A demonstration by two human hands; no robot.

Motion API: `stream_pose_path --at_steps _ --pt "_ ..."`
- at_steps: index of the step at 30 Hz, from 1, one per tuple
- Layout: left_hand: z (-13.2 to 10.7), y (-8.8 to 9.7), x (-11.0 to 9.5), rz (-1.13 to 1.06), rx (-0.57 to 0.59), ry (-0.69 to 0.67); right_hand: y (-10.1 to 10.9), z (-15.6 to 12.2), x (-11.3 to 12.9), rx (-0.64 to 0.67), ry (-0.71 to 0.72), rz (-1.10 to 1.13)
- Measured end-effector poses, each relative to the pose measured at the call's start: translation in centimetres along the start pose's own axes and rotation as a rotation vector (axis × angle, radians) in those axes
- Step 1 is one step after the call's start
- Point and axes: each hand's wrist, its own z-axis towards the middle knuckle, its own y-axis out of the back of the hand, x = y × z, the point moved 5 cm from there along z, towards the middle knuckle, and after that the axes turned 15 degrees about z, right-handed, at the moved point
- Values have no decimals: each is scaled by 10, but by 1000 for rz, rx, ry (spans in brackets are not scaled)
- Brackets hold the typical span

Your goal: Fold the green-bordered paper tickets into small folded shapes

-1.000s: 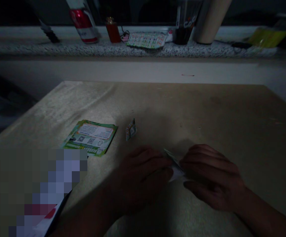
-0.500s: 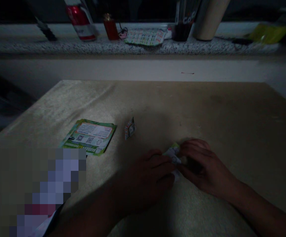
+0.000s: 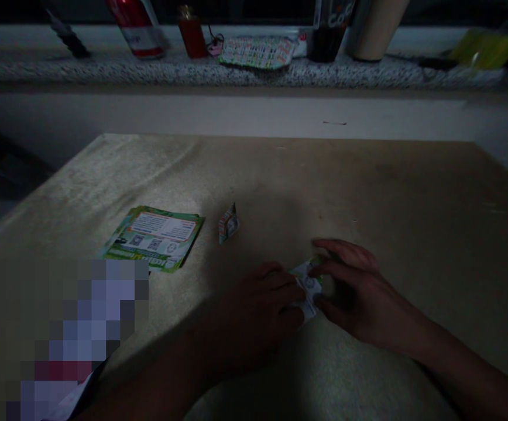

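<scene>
A small printed paper [image 3: 307, 286], white with green edges, lies on the table between my hands. My left hand [image 3: 267, 304] holds it down, curled fingers over its left side, hiding that part. My right hand [image 3: 359, 292] is at its right edge with fingers apart. The index fingertip rests on the paper and the thumb is close to the near right edge. Farther left, a little folded paper piece [image 3: 229, 224] stands upright on the table. Beyond it lies a stack of green and white printed sheets [image 3: 161, 234].
A pixelated patch [image 3: 91, 316] covers something at the lower left. On the speckled ledge [image 3: 170, 73] behind the table [image 3: 368, 181] stand a red can [image 3: 137, 29], a small red bottle [image 3: 191, 35], a blister pack [image 3: 258, 52], a dark cola bottle [image 3: 329, 35] and a beige cylinder [image 3: 377, 29].
The fingers of my right hand have spread and lifted from their bunched pose. The paper, crumpled up between my hands before, now lies flatter. The view has tilted slightly downward.
</scene>
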Motion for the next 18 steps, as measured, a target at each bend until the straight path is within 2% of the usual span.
stream_pose_path --at_steps 6,18 --pt "0 -1 1 -28 33 13 0 0 0 11 -17 -7" --pt "1 -1 4 -82 18 49 -2 -1 -1 37 -8 -26"
